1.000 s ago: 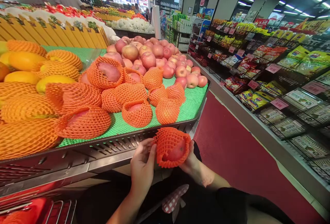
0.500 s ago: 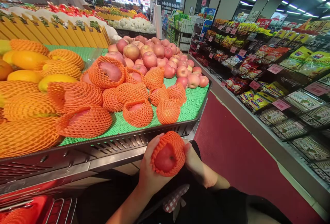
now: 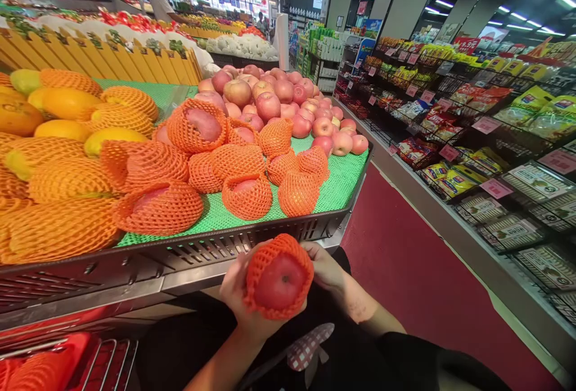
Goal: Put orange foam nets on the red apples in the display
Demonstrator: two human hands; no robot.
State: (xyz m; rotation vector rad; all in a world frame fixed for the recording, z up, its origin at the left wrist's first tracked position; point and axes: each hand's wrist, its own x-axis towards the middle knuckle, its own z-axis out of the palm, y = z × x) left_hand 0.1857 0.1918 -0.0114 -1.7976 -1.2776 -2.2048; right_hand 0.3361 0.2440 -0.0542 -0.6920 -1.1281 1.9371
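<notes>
apple nearly netted, held just off the front edge of the fruit stand

the apple (image 3: 278, 280) sits in its orange foam net (image 3: 263, 256) with only the red face showing, so this one looks about done. left hand (image 3: 240, 301) cups it from below, fingers curled tight around it. right hand (image 3: 326, 268) lies fingers-together on the net's side, can't tell if it's pinching. netted apples (image 3: 246, 196) fill the stand's (image 3: 198, 253) front edge, and the bare apples (image 3: 279, 94) at the back right corner aren't netted.

Metal display bin (image 3: 193, 256), green mesh mat (image 3: 342, 181) lining it. Net-sleeved apples (image 3: 247, 196) front, bare apples (image 3: 270, 100) behind, netted yellow fruit (image 3: 67, 181) left.
</notes>
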